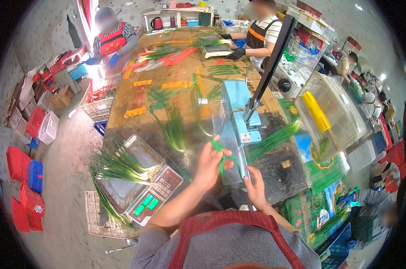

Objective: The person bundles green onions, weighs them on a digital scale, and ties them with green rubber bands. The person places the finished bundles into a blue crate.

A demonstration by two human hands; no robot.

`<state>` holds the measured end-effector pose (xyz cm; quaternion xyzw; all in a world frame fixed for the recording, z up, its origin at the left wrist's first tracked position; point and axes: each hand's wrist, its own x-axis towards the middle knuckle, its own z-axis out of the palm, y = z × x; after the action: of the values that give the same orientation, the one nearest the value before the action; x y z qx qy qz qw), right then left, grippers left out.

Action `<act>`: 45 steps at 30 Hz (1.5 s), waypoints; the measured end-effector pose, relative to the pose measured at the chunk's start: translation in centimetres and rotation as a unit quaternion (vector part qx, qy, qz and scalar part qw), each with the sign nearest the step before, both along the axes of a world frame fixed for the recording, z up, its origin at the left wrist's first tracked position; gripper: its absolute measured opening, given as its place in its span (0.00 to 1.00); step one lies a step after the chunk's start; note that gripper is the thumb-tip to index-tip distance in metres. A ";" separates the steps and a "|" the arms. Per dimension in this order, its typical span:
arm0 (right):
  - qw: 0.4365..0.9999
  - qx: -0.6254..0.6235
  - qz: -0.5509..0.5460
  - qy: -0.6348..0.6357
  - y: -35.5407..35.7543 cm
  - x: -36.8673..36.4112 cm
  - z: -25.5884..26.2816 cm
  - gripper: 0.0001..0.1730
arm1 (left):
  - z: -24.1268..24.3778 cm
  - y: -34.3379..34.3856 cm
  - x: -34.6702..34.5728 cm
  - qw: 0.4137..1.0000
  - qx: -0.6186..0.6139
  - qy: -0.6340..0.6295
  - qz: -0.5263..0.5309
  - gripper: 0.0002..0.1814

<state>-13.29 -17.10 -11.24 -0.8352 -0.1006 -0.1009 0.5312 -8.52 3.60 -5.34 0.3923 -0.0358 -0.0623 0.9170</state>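
Observation:
My left hand (208, 164) grips a green tape (217, 145), whose loose loops hang around its fingers. One strand runs across to my right hand (256, 188), pinched between thumb and fingertips beside the metal edge of a light-blue bench machine (237, 94). Left of my hands lies a bunch of scallions (176, 131), roots toward me. More scallions (132, 168) rest across a digital scale (125, 158) with a lit green display. Right of the machine, another scallion bunch (273, 141) lies with its white ends pointing away to the right.
A black post (272, 64) rises from the machine. A plastic basket (337, 114) holding a yellow roll (315, 111) stands right. A white crate (98, 215) is below the scale. Co-workers stand at the far left, the far table end (261, 37) and the right (368, 215).

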 end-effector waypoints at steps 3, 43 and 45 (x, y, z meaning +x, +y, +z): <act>0.992 0.085 0.093 0.003 2.2 1.0 3.0 0.19 | 0.7 -0.4 0.2 1.000 0.008 -0.008 0.004 0.28; 0.954 0.168 0.137 0.207 0.5 0.5 -4.1 0.11 | -6.5 -1.1 -2.2 0.964 0.174 0.195 -0.042 0.28; 0.959 0.136 0.124 0.214 0.2 1.2 -4.3 0.10 | -6.7 -1.5 -4.4 0.947 0.187 0.182 -0.187 0.26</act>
<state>-12.07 -16.86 -15.57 -0.7384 -0.0723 0.1339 0.6570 -12.88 2.09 -12.02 0.5254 0.0713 -0.3083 0.7898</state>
